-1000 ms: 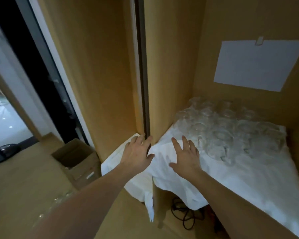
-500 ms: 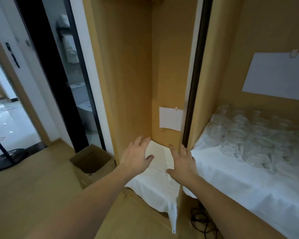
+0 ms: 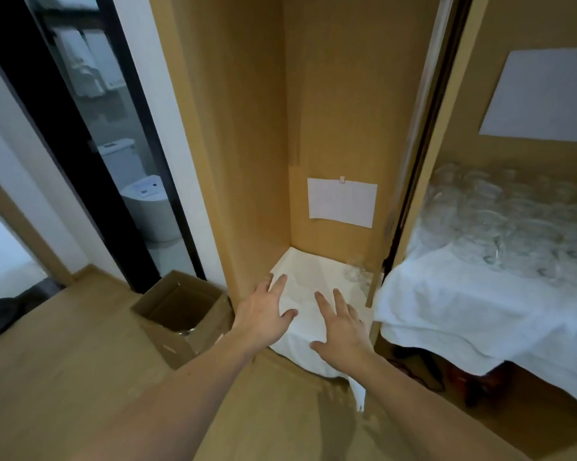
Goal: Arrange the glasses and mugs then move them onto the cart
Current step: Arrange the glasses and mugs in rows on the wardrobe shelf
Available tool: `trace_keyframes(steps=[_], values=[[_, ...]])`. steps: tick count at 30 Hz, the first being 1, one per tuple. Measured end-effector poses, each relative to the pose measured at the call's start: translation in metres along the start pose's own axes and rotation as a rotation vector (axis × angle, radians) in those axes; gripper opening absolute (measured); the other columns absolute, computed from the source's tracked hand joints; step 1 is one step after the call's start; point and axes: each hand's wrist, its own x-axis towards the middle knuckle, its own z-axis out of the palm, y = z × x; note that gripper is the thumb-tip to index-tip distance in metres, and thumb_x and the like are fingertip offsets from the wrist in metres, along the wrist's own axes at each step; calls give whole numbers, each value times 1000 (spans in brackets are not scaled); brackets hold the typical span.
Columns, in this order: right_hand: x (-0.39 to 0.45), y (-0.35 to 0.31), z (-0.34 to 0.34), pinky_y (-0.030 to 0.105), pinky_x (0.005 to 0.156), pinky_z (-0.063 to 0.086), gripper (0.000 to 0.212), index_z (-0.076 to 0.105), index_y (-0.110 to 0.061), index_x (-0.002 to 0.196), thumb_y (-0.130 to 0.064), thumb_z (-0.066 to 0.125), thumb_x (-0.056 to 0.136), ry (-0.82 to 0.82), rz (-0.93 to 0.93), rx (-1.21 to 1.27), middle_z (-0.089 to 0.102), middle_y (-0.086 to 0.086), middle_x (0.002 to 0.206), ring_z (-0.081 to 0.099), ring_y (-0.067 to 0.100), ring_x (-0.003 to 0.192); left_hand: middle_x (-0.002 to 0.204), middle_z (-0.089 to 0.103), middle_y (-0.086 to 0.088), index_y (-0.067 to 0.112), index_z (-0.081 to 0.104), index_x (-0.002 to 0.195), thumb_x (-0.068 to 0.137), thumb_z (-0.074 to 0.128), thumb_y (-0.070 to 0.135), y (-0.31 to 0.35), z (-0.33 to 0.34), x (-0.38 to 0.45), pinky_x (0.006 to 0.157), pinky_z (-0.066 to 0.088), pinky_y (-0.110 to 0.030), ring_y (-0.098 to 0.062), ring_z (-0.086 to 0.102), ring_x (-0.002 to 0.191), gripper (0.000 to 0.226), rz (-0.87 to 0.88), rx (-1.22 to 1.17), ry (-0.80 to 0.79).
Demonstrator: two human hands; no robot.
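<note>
Standing at far left is a dark-framed glass door (image 3: pixel 91 134), with an open cardboard box (image 3: pixel 180 314) on the wooden floor just beside it. The left hand (image 3: pixel 263 314) lies flat, fingers straight and spread, on the white cloth (image 3: pixel 313 277) covering the narrow compartment's shelf; it grips nothing. The right hand (image 3: pixel 342 327) lies likewise beside it, fingers extended, palm down, holding nothing. One clear glass (image 3: pixel 355 272) stands at the back right of that cloth, apart from both hands. A paper sheet (image 3: pixel 342 201) is clipped to the rear panel. In the right compartment, the glasses and mugs (image 3: pixel 499 221) stand clustered on a white towel (image 3: pixel 463 304), blurred.
</note>
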Motion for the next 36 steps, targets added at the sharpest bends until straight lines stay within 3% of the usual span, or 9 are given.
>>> trace_keyframes(steps=[11,25,32,36], values=[[126,9,3,43,118,32,96,-4,-36,159,-50,64,93,-2,-7,130,-6,4,169,17,31,152,166,23,1,32,20,157,97,55,58,-18,-1,98,113,41,-43,-27,35,146,74,-22,42,-50],[251,45,1,43,116,30,94,4,-35,160,-58,62,90,-57,162,263,-2,3,169,21,33,150,168,16,-4,28,18,160,97,54,57,-20,17,245,112,39,-41,-29,32,146,78,62,18,-149],[301,34,21,43,120,24,92,6,-32,161,-57,60,92,-88,244,270,2,7,169,19,35,152,169,13,-5,28,15,161,96,55,59,-64,39,304,120,29,-43,-30,17,153,82,38,2,-262],[328,27,30,41,116,33,95,6,-30,161,-61,62,89,-85,344,262,6,8,168,23,35,150,169,11,-7,30,14,161,93,56,61,-92,50,343,120,27,-46,-34,15,153,86,67,-4,-342]])
